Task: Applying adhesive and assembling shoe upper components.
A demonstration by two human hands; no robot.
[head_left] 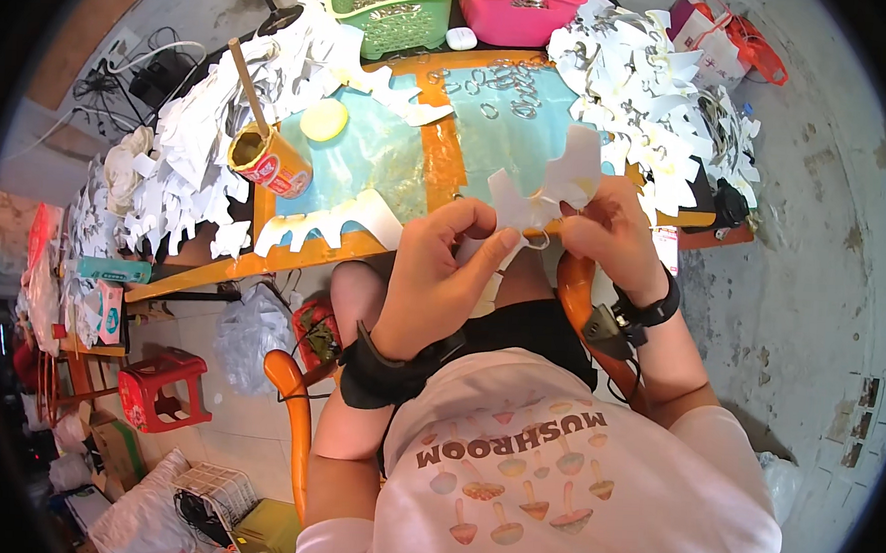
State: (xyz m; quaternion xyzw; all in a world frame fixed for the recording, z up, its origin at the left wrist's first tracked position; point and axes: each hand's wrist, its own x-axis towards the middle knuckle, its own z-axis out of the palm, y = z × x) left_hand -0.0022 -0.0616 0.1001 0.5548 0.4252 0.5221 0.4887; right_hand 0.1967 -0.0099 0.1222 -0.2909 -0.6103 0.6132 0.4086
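My left hand (443, 277) and my right hand (610, 235) meet over my lap, both pinching a white paper cut-out sheet (558, 187) that stands up between them above the table edge. A small metal ring shows at the sheet's lower edge, between my fingertips. Both wrists wear black bands. I sit in an orange chair (291, 409) at a table (440, 136) with an orange border and a teal top.
Heaps of white paper cut-outs (210, 134) cover the table's left and right sides. A red-and-gold can (269, 162) holds a wooden stick. Green (392, 8) and pink (522, 10) baskets stand at the back. A red stool (162, 387) stands on the floor, left.
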